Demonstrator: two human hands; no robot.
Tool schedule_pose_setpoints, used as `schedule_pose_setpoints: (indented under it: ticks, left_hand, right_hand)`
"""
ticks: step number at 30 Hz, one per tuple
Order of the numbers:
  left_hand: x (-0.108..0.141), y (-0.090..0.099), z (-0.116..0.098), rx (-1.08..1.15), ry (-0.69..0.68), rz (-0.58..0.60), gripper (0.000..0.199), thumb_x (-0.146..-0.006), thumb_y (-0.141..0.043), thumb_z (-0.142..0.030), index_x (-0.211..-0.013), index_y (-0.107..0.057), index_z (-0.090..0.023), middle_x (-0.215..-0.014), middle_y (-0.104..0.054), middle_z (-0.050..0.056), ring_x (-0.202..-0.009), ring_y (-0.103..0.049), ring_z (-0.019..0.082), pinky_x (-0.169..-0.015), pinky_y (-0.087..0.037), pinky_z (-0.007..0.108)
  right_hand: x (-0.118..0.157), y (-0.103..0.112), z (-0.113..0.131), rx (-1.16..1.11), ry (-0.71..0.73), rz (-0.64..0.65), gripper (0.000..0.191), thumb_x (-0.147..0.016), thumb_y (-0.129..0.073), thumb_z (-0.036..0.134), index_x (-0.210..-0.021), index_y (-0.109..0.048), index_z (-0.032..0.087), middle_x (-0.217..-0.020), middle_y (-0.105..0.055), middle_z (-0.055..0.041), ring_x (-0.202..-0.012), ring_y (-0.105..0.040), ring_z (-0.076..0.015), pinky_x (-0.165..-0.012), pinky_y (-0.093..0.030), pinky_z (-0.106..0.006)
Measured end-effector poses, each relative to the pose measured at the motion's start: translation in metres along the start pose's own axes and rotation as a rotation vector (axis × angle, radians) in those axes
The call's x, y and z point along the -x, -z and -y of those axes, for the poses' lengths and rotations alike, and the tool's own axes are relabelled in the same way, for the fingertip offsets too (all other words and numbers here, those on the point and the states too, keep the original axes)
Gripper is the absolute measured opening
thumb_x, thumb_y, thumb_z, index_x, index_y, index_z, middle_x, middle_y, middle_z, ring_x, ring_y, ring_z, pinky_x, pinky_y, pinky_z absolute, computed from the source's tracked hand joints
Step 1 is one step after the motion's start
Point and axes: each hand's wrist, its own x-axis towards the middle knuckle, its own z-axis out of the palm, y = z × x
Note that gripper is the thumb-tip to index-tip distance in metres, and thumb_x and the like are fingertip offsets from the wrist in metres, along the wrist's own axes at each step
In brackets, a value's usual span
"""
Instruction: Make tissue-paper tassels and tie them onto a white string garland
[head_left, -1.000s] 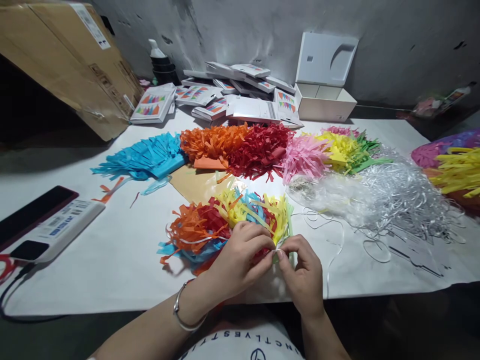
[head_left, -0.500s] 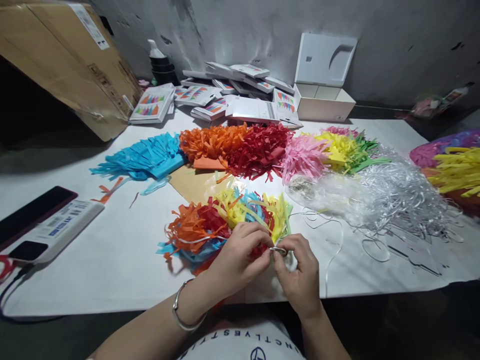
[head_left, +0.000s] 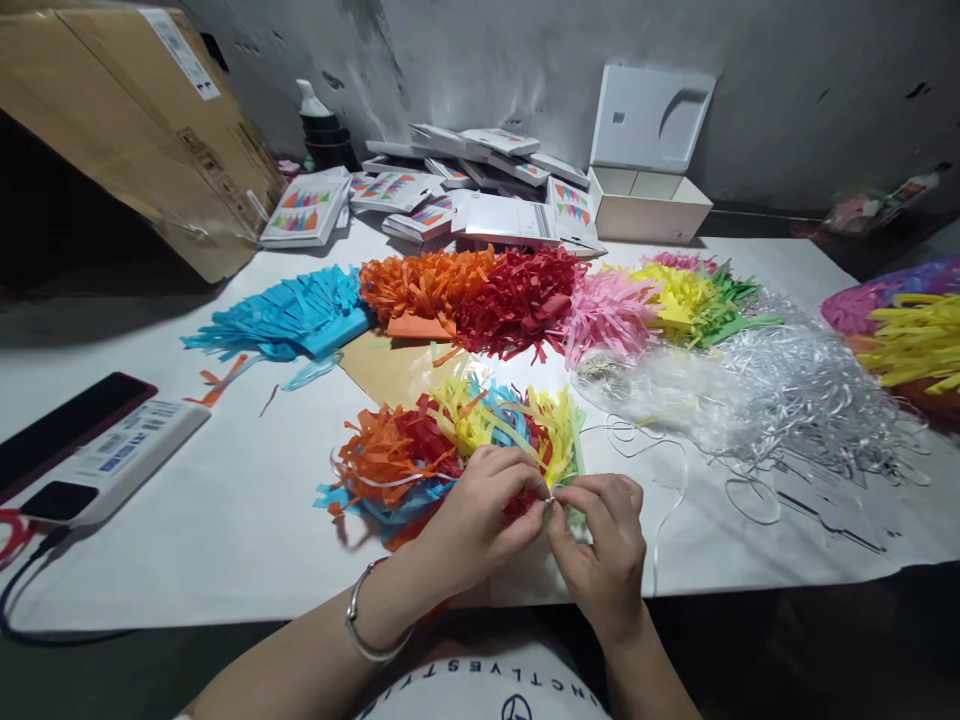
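Note:
My left hand (head_left: 491,515) and my right hand (head_left: 604,535) meet fingertip to fingertip near the table's front edge. Both are closed in a pinch on a thin white string (head_left: 551,500), whose small bend or knot shows between them. A loose pile of paper tassels (head_left: 420,450) in orange, red, yellow and blue lies just beyond and to the left, partly hidden by my left hand. White string runs across this pile. More of the same string (head_left: 684,470) trails in loops over the table on the right.
Behind lies a row of blue (head_left: 289,315), orange (head_left: 427,285), red (head_left: 525,300), pink (head_left: 607,310) and yellow (head_left: 671,300) tassels. Silver tinsel (head_left: 802,390) is at right. Flat boxes (head_left: 480,165), an open white box (head_left: 649,205), a carton (head_left: 142,140) and a power bank (head_left: 112,465) surround them.
The string loop between my fingertips has become smaller and tighter. My right hand has shifted slightly right and down; my left hand has hardly moved.

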Motion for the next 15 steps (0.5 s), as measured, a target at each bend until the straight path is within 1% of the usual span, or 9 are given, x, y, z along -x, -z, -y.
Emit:
schedule_pose_setpoints:
  ticks: [3,5,7,11,13,15]
  left_hand:
    - [0.0006,-0.0013,0.0015,-0.001,0.008,0.014,0.008,-0.088,-0.060,-0.015,-0.083,-0.060,-0.020,-0.086,-0.066,0.001,-0.082,-0.057,0.018,-0.079,-0.040,0.033]
    - [0.0003,-0.0013,0.0010,0.002,0.025,0.024,0.008,-0.088,-0.061,-0.014,-0.082,-0.060,-0.020,-0.085,-0.066,0.000,-0.081,-0.056,0.018,-0.078,-0.040,0.033]
    - [-0.0003,-0.0007,-0.0003,0.006,0.041,0.026,0.009,-0.088,-0.061,-0.014,-0.081,-0.060,-0.020,-0.085,-0.066,0.000,-0.081,-0.057,0.018,-0.079,-0.040,0.033]
    - [-0.0008,-0.0002,-0.0009,0.000,0.029,0.032,0.009,-0.089,-0.060,-0.014,-0.082,-0.060,-0.020,-0.087,-0.066,0.001,-0.083,-0.057,0.018,-0.080,-0.040,0.033]
    - [-0.0001,-0.0013,0.0010,-0.015,-0.007,0.028,0.008,-0.089,-0.059,-0.014,-0.084,-0.060,-0.020,-0.087,-0.066,0.001,-0.083,-0.056,0.018,-0.080,-0.039,0.033]
    - [0.0008,-0.0032,0.0034,-0.026,-0.032,0.027,0.008,-0.088,-0.058,-0.013,-0.084,-0.059,-0.020,-0.088,-0.066,0.001,-0.083,-0.057,0.017,-0.081,-0.039,0.033]
  right_hand:
    - [0.0015,-0.0007,-0.0002,-0.028,-0.085,-0.052,0.017,-0.088,-0.058,0.008,-0.096,-0.056,0.023,-0.088,-0.061,-0.0031,-0.084,-0.058,-0.0198,-0.080,-0.045,-0.040]
    - [0.0028,0.0006,0.0005,-0.049,-0.105,-0.090,0.019,-0.087,-0.058,0.008,-0.098,-0.055,0.023,-0.090,-0.060,-0.0041,-0.087,-0.057,-0.0207,-0.079,-0.046,-0.039]
    - [0.0036,0.0026,0.0011,-0.044,-0.067,-0.091,0.021,-0.086,-0.060,0.009,-0.100,-0.056,0.024,-0.091,-0.059,-0.0043,-0.088,-0.058,-0.0212,-0.081,-0.046,-0.040]
    - [0.0029,0.0050,0.0002,0.044,0.032,-0.007,0.021,-0.085,-0.062,0.009,-0.100,-0.060,0.023,-0.089,-0.062,-0.0036,-0.083,-0.061,-0.0205,-0.086,-0.040,-0.044]
    - [0.0019,0.0042,-0.0004,0.051,0.039,0.004,0.020,-0.085,-0.063,0.009,-0.098,-0.062,0.023,-0.087,-0.063,-0.0026,-0.081,-0.062,-0.0195,-0.087,-0.039,-0.044]
    - [0.0009,0.0027,-0.0001,0.006,-0.001,-0.012,0.018,-0.085,-0.062,0.008,-0.094,-0.062,0.023,-0.086,-0.063,-0.0017,-0.081,-0.061,-0.0188,-0.085,-0.040,-0.041]
